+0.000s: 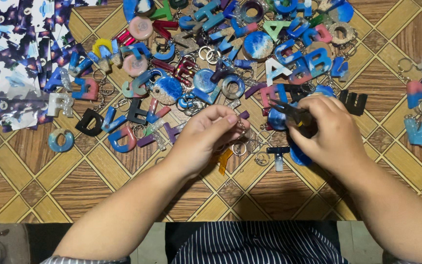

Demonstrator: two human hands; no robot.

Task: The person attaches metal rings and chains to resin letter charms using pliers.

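Letter charms, upper centre: glossy, smooth cast plastic or resin in blue, pink, black and clear tones. Key rings: bright polished metal. Pliers, centre right: dark matt metal jaws. Surface: smooth wood-pattern covering with a slight sheen. Printed sheets, upper left: glossy paper or film. Striped garment, lower centre: matt woven cloth.

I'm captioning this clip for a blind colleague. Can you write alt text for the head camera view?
Seen from above, a person's left hand pinches a small metal ring while the right hand holds small pliers toward it. An orange letter charm hangs below the left hand. Beyond the hands, a heap of colourful letter keychains covers the patterned wooden table.
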